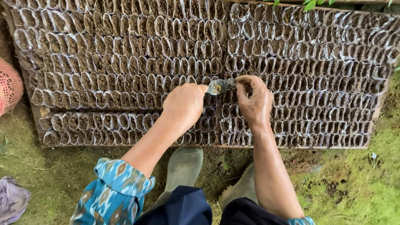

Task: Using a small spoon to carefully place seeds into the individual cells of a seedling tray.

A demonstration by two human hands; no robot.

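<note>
A wide bed of several small clear plastic seedling bags point(125, 54) filled with dark soil lies in rows on the ground. My right hand point(254, 100) grips the handle of a small metal spoon point(218, 86) holding a few pale seeds. My left hand point(185, 104) hovers beside the spoon's bowl, fingers curled down over the bags; whether it pinches a seed is hidden. Both hands are over the middle rows near the front edge.
My two rubber boots point(183, 166) stand on mossy soil just before the bed. A pink mesh basket point(8, 85) sits at the left edge, and a purple cloth point(10, 200) lies at the lower left. Green moss point(358, 187) covers the ground at right.
</note>
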